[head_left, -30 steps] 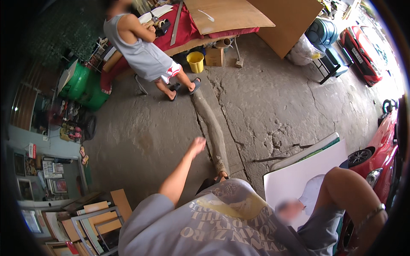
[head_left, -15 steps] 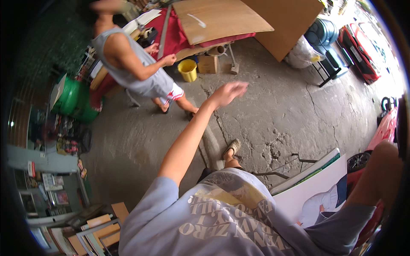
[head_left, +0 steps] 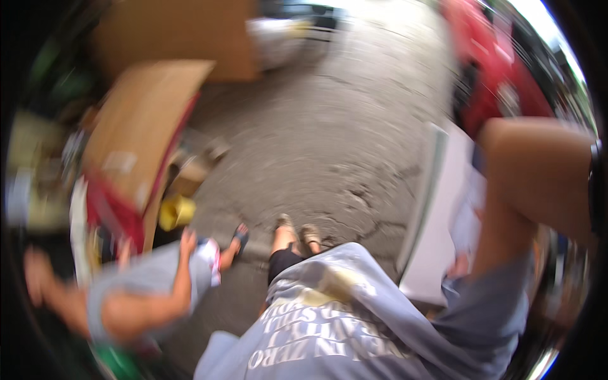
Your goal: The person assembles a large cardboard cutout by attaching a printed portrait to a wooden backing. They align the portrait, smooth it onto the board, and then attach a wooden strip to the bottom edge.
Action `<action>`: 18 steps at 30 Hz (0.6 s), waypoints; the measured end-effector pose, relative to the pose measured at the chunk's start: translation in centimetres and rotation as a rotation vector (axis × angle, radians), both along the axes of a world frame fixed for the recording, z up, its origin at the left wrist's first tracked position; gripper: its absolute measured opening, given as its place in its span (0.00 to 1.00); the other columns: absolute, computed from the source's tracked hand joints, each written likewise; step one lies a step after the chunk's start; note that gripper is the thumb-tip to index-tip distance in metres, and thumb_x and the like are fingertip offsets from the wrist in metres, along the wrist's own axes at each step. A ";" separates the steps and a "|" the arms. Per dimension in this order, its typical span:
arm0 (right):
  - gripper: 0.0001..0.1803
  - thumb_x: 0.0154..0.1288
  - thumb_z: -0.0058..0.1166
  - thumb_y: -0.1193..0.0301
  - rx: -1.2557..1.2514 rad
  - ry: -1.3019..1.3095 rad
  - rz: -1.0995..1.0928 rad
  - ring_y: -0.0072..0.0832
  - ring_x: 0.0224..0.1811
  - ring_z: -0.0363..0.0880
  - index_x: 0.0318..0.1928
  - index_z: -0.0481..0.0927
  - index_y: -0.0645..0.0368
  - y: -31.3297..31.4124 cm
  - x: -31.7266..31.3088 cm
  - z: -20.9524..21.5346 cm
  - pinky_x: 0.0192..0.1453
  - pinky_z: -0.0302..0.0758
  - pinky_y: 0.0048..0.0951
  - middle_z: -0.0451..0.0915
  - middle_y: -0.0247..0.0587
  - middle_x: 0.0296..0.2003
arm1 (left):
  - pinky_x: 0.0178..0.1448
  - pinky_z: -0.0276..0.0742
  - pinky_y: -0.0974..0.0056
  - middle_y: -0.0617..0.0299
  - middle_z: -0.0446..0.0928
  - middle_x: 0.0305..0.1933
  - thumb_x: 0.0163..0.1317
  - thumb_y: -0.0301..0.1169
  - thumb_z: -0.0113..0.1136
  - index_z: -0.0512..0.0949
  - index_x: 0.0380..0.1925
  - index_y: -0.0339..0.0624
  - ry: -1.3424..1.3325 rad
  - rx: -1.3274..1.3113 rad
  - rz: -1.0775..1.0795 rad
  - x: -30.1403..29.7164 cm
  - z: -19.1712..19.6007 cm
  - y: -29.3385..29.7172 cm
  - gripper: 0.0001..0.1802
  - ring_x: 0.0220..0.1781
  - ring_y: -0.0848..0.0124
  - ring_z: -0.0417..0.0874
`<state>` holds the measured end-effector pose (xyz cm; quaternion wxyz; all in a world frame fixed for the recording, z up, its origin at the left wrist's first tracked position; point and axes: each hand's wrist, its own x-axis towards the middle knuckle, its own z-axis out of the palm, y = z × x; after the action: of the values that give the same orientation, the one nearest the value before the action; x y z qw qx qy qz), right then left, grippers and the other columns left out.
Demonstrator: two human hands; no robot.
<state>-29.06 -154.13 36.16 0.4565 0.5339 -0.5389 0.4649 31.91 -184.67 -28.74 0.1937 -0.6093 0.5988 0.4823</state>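
Note:
Neither of my hands shows now. My right arm (head_left: 506, 190) is raised and bent on the right, with its forearm (head_left: 551, 164) running out past the right edge. A dark band (head_left: 595, 183) circles the wrist there, and the hand beyond it is out of the picture. Only the sleeve of my left arm (head_left: 218, 351) shows at the bottom. Beside my right arm stand large white panels (head_left: 427, 234), upright and leaning. My shoes (head_left: 285, 221) are on the cracked concrete. The view is smeared by motion.
At left, a person in a grey sleeveless top (head_left: 145, 278) stands by a table topped with a brown board (head_left: 145, 126) and red cloth (head_left: 114, 202). A yellow bucket (head_left: 176, 212) is near the table. A red vehicle (head_left: 506, 76) is at far right, a large brown sheet (head_left: 177, 38) at the back.
My view has swung to the right, so the table and the person now sit farther left. My left hand, earlier stretched out in front, has gone out of view. Both my shoes now show.

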 end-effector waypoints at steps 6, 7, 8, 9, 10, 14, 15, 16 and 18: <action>0.24 0.81 0.49 0.52 -0.054 -0.297 -0.138 0.23 0.34 0.79 0.39 0.85 0.60 1.3 -4.3 -5.5 0.42 0.76 0.31 0.82 0.36 0.31 | 0.42 0.76 0.55 0.54 0.85 0.46 0.73 0.43 0.57 0.81 0.51 0.39 0.100 0.154 -0.350 -23.0 0.9 -18.6 0.19 0.41 0.60 0.84; 0.24 0.81 0.49 0.52 -0.065 -0.391 -0.175 0.23 0.34 0.79 0.39 0.85 0.60 2.6 -3.6 -7.4 0.42 0.76 0.31 0.82 0.36 0.30 | 0.40 0.76 0.55 0.54 0.85 0.45 0.73 0.43 0.57 0.80 0.51 0.40 0.094 0.179 -0.440 -27.5 0.9 -19.8 0.18 0.40 0.60 0.84; 0.24 0.81 0.50 0.52 -0.091 -0.541 -0.194 0.23 0.34 0.79 0.39 0.85 0.60 3.7 -2.4 -9.9 0.41 0.76 0.31 0.83 0.36 0.30 | 0.39 0.76 0.55 0.55 0.85 0.45 0.72 0.43 0.57 0.80 0.51 0.41 0.081 0.208 -0.523 -31.3 0.4 -19.6 0.18 0.39 0.60 0.84; 0.24 0.81 0.50 0.52 -0.140 -0.696 -0.229 0.22 0.33 0.79 0.39 0.85 0.60 4.2 -1.1 -13.2 0.41 0.76 0.31 0.83 0.36 0.30 | 0.37 0.75 0.56 0.55 0.85 0.44 0.72 0.42 0.58 0.80 0.51 0.42 0.054 0.234 -0.595 -34.3 0.1 -19.6 0.17 0.38 0.60 0.84; 0.22 0.81 0.49 0.53 -0.177 -0.905 -0.312 0.21 0.34 0.78 0.47 0.85 0.58 4.6 1.6 -17.7 0.38 0.75 0.29 0.83 0.32 0.32 | 0.35 0.75 0.56 0.56 0.85 0.44 0.72 0.42 0.58 0.80 0.51 0.42 0.032 0.249 -0.655 -37.2 -0.2 -19.5 0.17 0.37 0.60 0.84; 0.24 0.79 0.49 0.51 -0.064 -1.659 -0.809 0.46 0.35 0.80 0.39 0.78 0.62 5.0 16.4 -40.1 0.44 0.77 0.47 0.81 0.52 0.34 | 0.29 0.73 0.59 0.60 0.83 0.39 0.71 0.39 0.57 0.79 0.48 0.46 -0.044 0.162 -0.701 -50.7 0.6 -21.7 0.12 0.31 0.62 0.82; 0.23 0.77 0.51 0.52 0.111 -1.698 -0.912 0.54 0.44 0.84 0.44 0.80 0.63 4.6 21.5 -45.2 0.50 0.79 0.51 0.84 0.58 0.39 | 0.27 0.71 0.60 0.63 0.81 0.35 0.71 0.40 0.55 0.78 0.45 0.48 0.039 0.125 -0.619 -54.4 1.5 -22.2 0.11 0.28 0.63 0.81; 0.23 0.75 0.52 0.54 0.192 -1.772 -0.914 0.58 0.49 0.83 0.47 0.81 0.64 4.0 27.3 -49.5 0.55 0.78 0.53 0.84 0.61 0.43 | 0.30 0.66 0.60 0.69 0.77 0.32 0.71 0.40 0.54 0.77 0.40 0.53 0.136 0.058 -0.567 -57.5 1.9 -21.9 0.07 0.27 0.71 0.75; 0.23 0.74 0.52 0.53 0.189 -2.025 -1.113 0.56 0.50 0.84 0.47 0.83 0.62 0.9 38.6 -56.2 0.57 0.78 0.55 0.85 0.59 0.45 | 0.51 0.74 0.55 0.62 0.81 0.50 0.73 0.47 0.56 0.77 0.59 0.47 0.193 0.064 -0.597 -64.1 3.2 -20.6 0.22 0.51 0.63 0.81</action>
<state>9.52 -153.20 -20.06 -0.0840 -0.3615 -0.8507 0.3722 -32.21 -205.28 -25.57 0.2879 -0.3516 0.7514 0.4785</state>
